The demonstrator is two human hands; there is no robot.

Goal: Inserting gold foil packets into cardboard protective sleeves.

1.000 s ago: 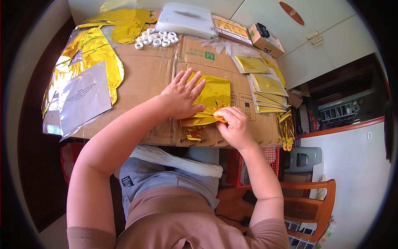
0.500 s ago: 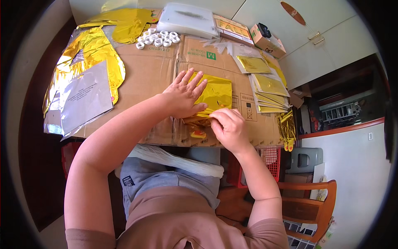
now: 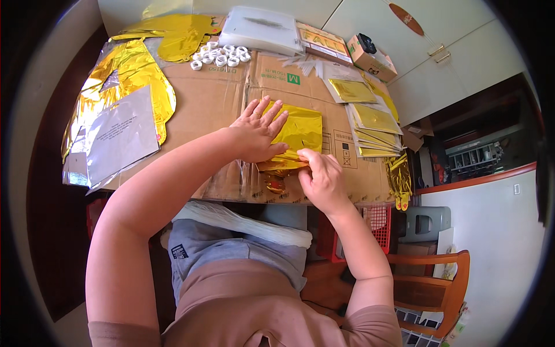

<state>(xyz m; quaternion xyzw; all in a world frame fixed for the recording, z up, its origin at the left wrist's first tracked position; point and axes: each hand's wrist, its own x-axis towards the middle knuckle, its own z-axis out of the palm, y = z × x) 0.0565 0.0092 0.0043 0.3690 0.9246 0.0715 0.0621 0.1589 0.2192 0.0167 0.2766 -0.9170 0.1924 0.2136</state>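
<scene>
Just in front of the person, near the close edge of the brown cardboard-covered counter, lies a flat, shiny gold foil piece. The left hand is laid palm down over its left part, fingers spread apart. The right hand has its thumb and curled fingers clamped on the foil's near right edge, where the material bunches; a crumpled end with reddish marks pokes out below, towards the person.

Right of the hands, clear plastic sleeves with folded gold foil inside overlap in a row. Over on the left, a large loose gold foil shape lies partly under a clear plastic bag with a grey printed panel. At the back I see a cluster of small white rings beside a stack of translucent plastic sheets.
</scene>
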